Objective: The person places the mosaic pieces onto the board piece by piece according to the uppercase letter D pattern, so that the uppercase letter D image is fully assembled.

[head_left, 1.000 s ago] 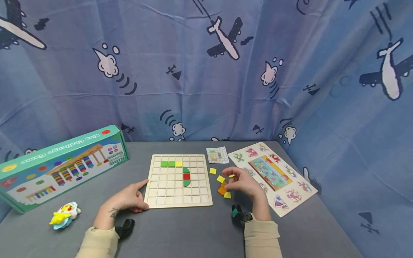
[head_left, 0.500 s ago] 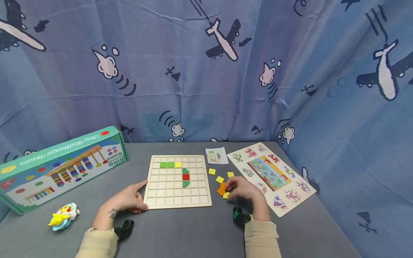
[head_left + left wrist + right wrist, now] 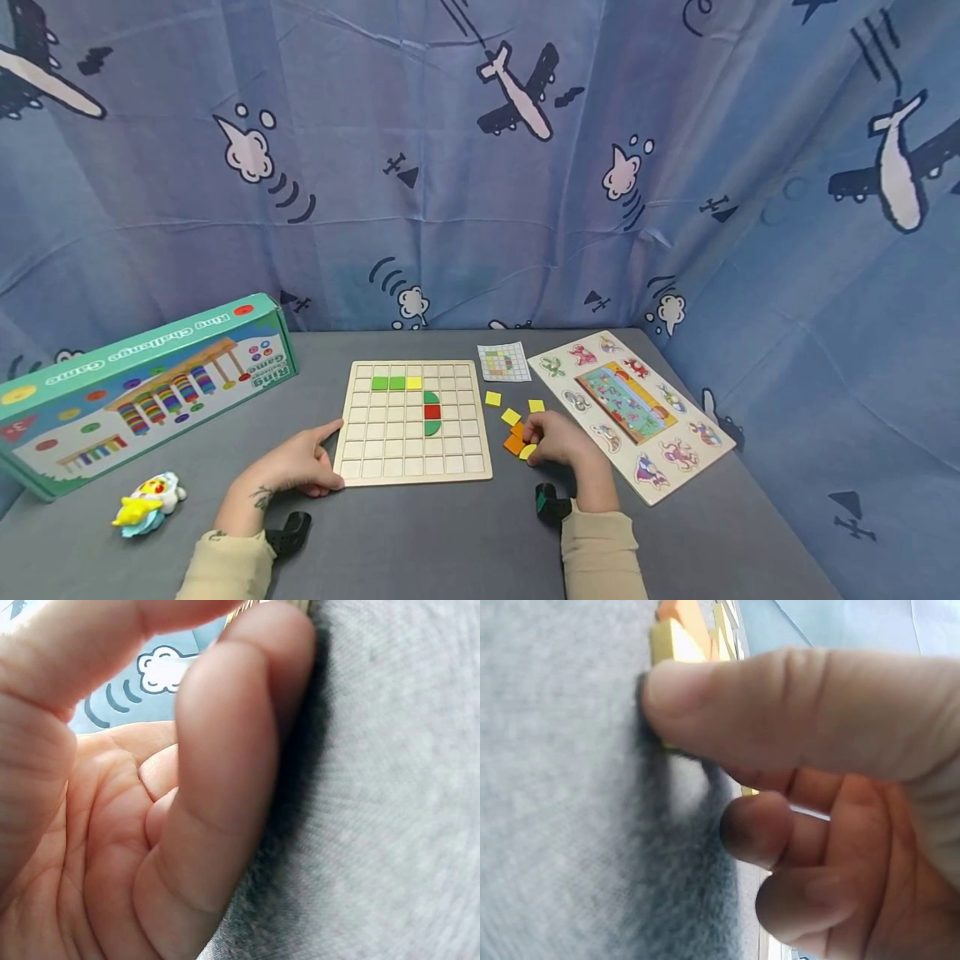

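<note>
A wooden grid board (image 3: 375,472) lies flat on the grey table. Several pieces sit in its squares: two green squares, a yellow square, and a red square (image 3: 432,412) between two green quarter-circles. My left hand (image 3: 296,463) touches the board's left edge with the index finger and its near left corner with the thumb, the two spread apart. To the right of the board, my right hand (image 3: 561,438) pinches a yellow quarter-circle piece (image 3: 528,452) at table level; the thumb covers part of this yellow piece (image 3: 676,643) in the right wrist view.
Orange pieces (image 3: 513,444) lie against the right fingers, with loose yellow squares (image 3: 511,417) just beyond. A printed pattern card (image 3: 505,362) and an animal puzzle board (image 3: 585,379) lie behind and to the right. A ring-game box (image 3: 150,392) and small toy (image 3: 150,503) stand at left.
My right hand has come down and toward me, off the yellow squares onto the yellow quarter-circle. The left hand has stayed at the board's edge.
</note>
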{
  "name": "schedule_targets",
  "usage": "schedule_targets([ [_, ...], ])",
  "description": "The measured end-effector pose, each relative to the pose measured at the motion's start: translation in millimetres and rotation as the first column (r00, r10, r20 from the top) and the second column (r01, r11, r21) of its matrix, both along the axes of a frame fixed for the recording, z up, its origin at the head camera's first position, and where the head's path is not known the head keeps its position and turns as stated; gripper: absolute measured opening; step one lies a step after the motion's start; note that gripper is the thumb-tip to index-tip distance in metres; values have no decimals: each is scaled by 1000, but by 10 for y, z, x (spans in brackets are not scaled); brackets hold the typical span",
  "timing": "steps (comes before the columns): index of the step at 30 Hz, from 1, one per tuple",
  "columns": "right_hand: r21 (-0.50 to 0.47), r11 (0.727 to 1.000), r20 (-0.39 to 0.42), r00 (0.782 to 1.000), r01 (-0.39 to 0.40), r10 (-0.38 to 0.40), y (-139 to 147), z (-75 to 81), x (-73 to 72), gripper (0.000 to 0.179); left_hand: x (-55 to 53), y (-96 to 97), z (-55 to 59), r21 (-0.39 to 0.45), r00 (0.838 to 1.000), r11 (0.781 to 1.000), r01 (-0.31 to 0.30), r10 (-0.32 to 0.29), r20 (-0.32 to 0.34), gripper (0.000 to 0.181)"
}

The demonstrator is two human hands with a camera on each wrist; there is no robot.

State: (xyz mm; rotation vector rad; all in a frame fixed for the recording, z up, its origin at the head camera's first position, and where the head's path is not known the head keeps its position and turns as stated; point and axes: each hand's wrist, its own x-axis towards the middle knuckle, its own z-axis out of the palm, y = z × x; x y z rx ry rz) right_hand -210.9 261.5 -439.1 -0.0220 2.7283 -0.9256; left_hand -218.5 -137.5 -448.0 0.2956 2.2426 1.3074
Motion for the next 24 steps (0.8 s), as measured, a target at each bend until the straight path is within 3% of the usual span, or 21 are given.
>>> schedule_targets([
  [11, 4, 1000, 27, 999, -22, 22, 1, 20, 25, 20, 0, -5, -5, -13, 1000, 1000, -11, 11, -13, 103],
  [17, -179, 982, -83, 995, -65, 51, -25, 138, 5, 19, -2, -16, -2, -12, 1000, 1000, -3, 3, -18, 103],
  [20, -271, 961, -151, 988, -55, 14, -98, 213, -6, 31, 3, -17, 7, -6, 1000, 1000, 5, -5, -15, 103],
  [24, -382, 924, -217, 970, 15, -105, -225, 286, -9, 28, 4, -17, 11, 15, 1000, 1000, 24, -24, -6, 102],
])
